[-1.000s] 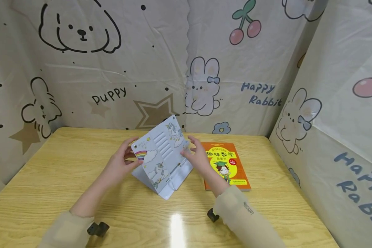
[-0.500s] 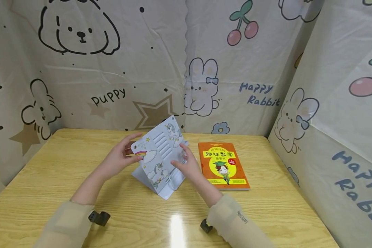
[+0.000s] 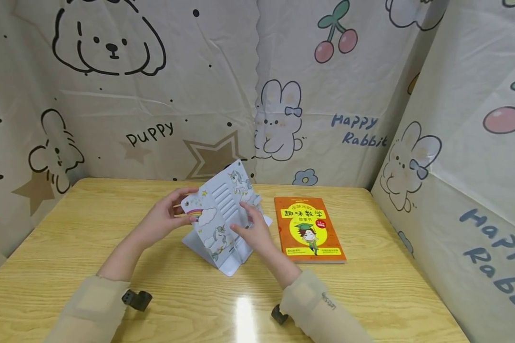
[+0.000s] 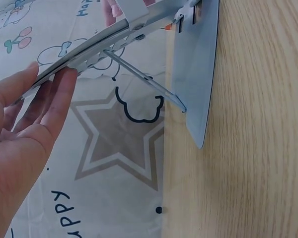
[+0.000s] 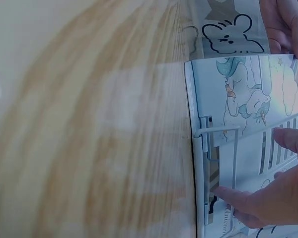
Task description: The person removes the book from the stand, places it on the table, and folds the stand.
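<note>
A pale book stand [image 3: 229, 216] with printed unicorns and a row of slots stands tilted on the wooden table, its base plate [image 4: 196, 89] flat underneath. My left hand [image 3: 165, 216] grips the upper left edge of its panel, thumb on the front and fingers behind, as the left wrist view also shows. My right hand [image 3: 255, 231] is at the front of the panel with fingers extended. In the right wrist view, one digit lies by the slots and another reaches to the wire page holder [image 5: 236, 168] near the lower ledge. Whether it hooks the wire is unclear.
An orange book [image 3: 311, 231] lies face up to the right of the stand. A thin support rod [image 4: 144, 77] braces the panel from behind. Printed cloth [image 3: 214, 95] hangs around the wooden table [image 3: 189, 309] at the back and sides.
My right hand has moved left, from the panel's right edge to its front near the slots, uncovering the orange book. The left hand keeps its grip, and the stand stays in place.
</note>
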`<state>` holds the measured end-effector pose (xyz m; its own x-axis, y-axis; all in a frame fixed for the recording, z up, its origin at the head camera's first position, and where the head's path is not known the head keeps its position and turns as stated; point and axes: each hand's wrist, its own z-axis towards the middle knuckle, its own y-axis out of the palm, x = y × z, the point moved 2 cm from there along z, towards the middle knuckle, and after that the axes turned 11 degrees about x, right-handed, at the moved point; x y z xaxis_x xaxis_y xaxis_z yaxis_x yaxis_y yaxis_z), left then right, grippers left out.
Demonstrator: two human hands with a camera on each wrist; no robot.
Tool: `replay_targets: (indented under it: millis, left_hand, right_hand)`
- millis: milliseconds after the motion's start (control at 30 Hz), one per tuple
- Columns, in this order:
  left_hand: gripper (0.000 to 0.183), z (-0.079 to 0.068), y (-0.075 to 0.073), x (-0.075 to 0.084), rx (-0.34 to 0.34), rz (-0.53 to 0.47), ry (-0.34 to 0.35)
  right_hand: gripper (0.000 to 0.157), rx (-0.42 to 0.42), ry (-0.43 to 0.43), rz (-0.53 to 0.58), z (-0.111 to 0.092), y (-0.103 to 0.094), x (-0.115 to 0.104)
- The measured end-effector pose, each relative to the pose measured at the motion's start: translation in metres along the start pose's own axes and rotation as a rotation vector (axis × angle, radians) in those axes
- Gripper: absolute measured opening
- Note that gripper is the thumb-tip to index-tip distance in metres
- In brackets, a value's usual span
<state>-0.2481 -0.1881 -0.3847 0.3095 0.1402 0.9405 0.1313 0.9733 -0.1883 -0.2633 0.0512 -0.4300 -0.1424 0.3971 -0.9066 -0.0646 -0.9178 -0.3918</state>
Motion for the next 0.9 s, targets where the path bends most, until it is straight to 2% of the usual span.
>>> replay_targets:
  millis: [200,500,900]
  left_hand:
    - [0.065,-0.003,0.002,0.001,0.012,-0.004,-0.026]
    - [0.066,-0.007,0.005,0.003,0.040,-0.009,-0.035]
    - [0.068,-0.012,0.010,0.003,0.066,-0.009,-0.050]
  right_hand:
    - [0.062,0.007,-0.053,-0.004,0.000,0.005,0.001]
    - [0.062,0.023,-0.078,-0.037,0.001,0.007,-0.001]
    - [0.066,-0.021,-0.094,-0.098,0.006,0.008,0.002]
